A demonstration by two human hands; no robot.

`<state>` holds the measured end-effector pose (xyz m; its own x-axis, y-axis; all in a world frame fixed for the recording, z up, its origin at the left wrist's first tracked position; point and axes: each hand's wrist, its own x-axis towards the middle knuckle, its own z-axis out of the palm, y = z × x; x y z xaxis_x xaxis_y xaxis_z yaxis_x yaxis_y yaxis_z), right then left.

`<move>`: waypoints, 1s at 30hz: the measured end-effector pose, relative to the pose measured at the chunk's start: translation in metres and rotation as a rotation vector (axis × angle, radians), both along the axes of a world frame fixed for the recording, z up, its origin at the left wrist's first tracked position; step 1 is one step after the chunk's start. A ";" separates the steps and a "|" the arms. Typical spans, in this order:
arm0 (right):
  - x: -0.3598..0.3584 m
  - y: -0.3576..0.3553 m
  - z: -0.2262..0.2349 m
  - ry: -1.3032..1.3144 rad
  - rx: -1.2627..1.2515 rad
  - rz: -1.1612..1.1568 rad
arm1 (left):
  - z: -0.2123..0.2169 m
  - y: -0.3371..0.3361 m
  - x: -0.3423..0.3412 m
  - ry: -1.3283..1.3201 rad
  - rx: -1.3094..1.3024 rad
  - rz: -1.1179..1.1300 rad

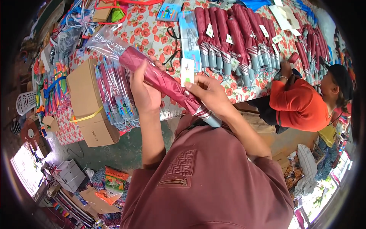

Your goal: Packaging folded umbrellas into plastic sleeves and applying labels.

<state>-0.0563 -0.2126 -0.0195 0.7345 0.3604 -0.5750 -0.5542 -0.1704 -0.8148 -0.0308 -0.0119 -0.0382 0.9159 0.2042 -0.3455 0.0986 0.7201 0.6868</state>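
A folded maroon umbrella (164, 79) lies slantwise in front of my chest, its grey handle (212, 120) toward my body. A clear plastic sleeve (105, 45) covers its upper end and sticks out past the tip. My left hand (146, 91) wraps round the umbrella's middle from below, thumb on the near side. Between thumb and fingers, my right hand (209, 93) pinches a white paper tag (187, 70) beside the umbrella's lower part. Whether the right fingers also touch the fabric I cannot tell.
Several maroon umbrellas (238, 32) lie in rows on the flowered tablecloth (143, 28). Flat blue packaging sleeves (190, 36) lie ahead. At left, bagged umbrellas (116, 89) lean by a cardboard box (89, 103). A person in an orange shirt (299, 105) works at the table's right.
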 end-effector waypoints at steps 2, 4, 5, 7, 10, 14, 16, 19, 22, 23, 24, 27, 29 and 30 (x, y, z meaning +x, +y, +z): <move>-0.003 0.001 -0.008 -0.046 0.105 -0.139 | 0.005 -0.008 0.001 0.033 0.030 0.001; -0.005 0.003 -0.014 -0.093 0.209 -0.277 | 0.009 -0.012 0.001 0.066 0.059 0.003; -0.006 0.002 -0.014 -0.087 0.212 -0.270 | 0.008 -0.011 0.000 0.071 0.062 0.011; -0.007 -0.002 -0.013 -0.094 0.187 -0.201 | 0.006 -0.009 0.000 0.090 0.062 -0.001; -0.009 -0.004 -0.009 -0.101 0.161 -0.131 | 0.005 -0.006 -0.001 0.108 0.062 -0.013; -0.010 -0.002 -0.002 -0.387 -0.108 0.247 | 0.009 -0.007 0.002 0.188 0.057 -0.022; -0.010 -0.002 -0.004 -0.464 -0.099 0.244 | 0.015 -0.010 0.003 0.195 0.064 -0.038; -0.013 -0.004 -0.009 -0.692 -0.080 0.238 | 0.023 -0.016 0.002 0.216 0.077 -0.085; -0.006 0.002 0.009 -0.600 -0.106 0.217 | 0.026 -0.026 -0.008 0.222 0.065 -0.134; -0.005 0.003 0.015 -0.553 -0.116 0.205 | 0.026 -0.030 -0.012 0.226 0.060 -0.158; -0.005 0.001 0.018 -0.506 -0.126 0.193 | 0.025 -0.033 -0.014 0.231 0.056 -0.182; -0.004 -0.012 0.014 -0.283 0.029 0.174 | 0.020 -0.032 -0.018 0.159 0.063 -0.147; -0.003 -0.018 0.009 -0.059 0.192 0.159 | 0.015 -0.030 -0.023 0.089 0.079 -0.102; -0.004 -0.015 0.008 -0.059 0.198 0.160 | 0.014 -0.031 -0.025 0.090 0.084 -0.101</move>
